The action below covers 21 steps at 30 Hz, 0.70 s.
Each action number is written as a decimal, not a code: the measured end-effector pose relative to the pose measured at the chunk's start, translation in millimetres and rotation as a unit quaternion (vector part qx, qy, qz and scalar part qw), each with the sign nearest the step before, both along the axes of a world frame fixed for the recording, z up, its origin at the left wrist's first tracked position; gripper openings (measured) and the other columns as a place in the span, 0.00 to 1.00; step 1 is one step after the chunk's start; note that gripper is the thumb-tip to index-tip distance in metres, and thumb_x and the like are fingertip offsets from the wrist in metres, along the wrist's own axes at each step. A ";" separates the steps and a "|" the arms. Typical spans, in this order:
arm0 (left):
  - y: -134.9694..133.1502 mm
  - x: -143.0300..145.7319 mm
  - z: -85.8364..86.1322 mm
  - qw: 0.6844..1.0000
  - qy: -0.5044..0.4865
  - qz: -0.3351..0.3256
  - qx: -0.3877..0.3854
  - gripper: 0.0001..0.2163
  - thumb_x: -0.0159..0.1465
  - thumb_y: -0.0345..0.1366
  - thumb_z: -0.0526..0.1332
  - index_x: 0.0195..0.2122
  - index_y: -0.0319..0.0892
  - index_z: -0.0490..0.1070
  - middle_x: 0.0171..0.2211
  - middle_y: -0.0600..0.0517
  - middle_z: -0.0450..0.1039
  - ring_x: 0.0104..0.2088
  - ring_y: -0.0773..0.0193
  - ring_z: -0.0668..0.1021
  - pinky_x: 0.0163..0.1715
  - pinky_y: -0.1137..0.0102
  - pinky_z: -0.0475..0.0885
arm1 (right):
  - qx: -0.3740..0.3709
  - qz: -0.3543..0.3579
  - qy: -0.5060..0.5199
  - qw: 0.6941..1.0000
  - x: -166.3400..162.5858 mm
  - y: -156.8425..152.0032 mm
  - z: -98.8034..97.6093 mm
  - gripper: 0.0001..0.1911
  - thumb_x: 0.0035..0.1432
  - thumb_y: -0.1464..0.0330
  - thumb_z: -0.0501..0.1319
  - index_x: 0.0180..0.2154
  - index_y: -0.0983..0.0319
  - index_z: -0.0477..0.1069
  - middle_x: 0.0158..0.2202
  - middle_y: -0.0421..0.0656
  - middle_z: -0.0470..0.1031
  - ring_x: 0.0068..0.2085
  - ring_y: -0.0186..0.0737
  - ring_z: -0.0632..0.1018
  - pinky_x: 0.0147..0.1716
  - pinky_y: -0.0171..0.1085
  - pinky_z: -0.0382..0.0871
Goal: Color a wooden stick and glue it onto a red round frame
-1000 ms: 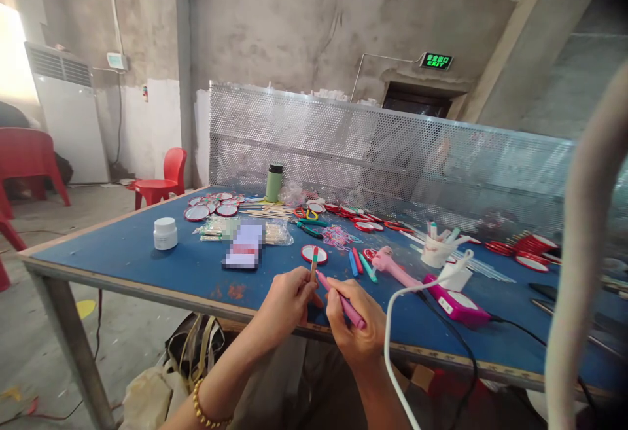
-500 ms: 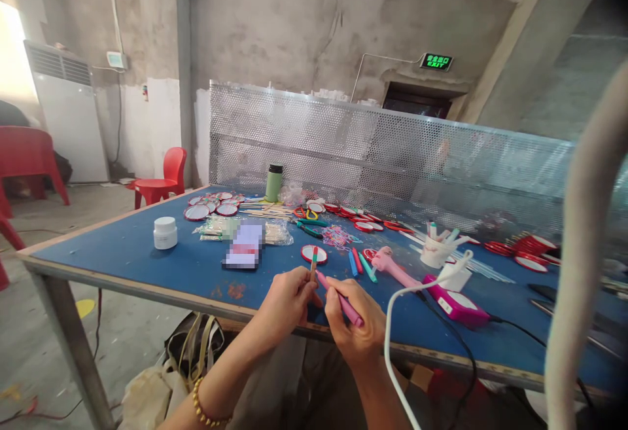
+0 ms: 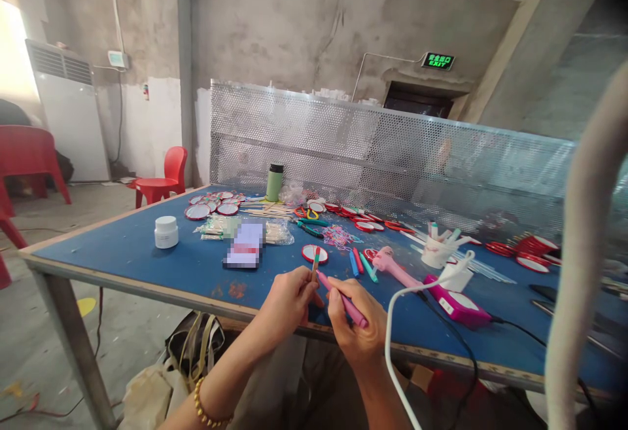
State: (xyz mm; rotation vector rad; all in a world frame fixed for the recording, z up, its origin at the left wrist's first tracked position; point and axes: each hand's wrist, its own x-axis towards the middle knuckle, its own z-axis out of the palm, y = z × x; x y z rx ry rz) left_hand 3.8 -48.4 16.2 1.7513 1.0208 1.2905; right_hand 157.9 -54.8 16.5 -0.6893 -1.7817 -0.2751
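Note:
My left hand (image 3: 290, 296) is closed around the lower part of a wooden craft stick (image 3: 314, 274), whose upper end is coloured green and red. A pink marker pen (image 3: 350, 309) lies in my right hand (image 3: 362, 325), its tip touching or very near the stick. Just behind the stick is a round white disc with a red rim (image 3: 309, 254), partly covered by it. To the right of the disc lie a blue marker (image 3: 354, 263), a red marker (image 3: 360, 260) and a teal marker (image 3: 369, 269). My fingertips hide the stick's lower end.
A phone (image 3: 244, 247), a white jar (image 3: 166, 232) and a green bottle (image 3: 275, 183) stand or lie leftward. Pliers (image 3: 310, 229) and colourful small bands (image 3: 338, 236) are behind. At right are a pink tool (image 3: 397, 269), a magenta box (image 3: 458, 302) and a white cable (image 3: 391, 345).
Both hands keep almost the same pose. The stick's coloured end has shifted slightly to the right, and the whole view has drifted a little.

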 end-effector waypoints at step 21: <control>0.9 0.3 -0.1 1.000 0.006 0.005 0.004 0.11 0.68 0.39 0.52 0.31 0.42 0.67 0.24 0.54 0.76 0.15 0.70 0.72 0.18 0.76 0.64 | 0.010 0.017 -0.006 1.000 -0.6 1.2 0.8 0.08 0.62 0.77 0.58 0.40 0.61 0.73 0.26 0.39 0.72 0.30 0.39 0.77 0.33 0.37 0.72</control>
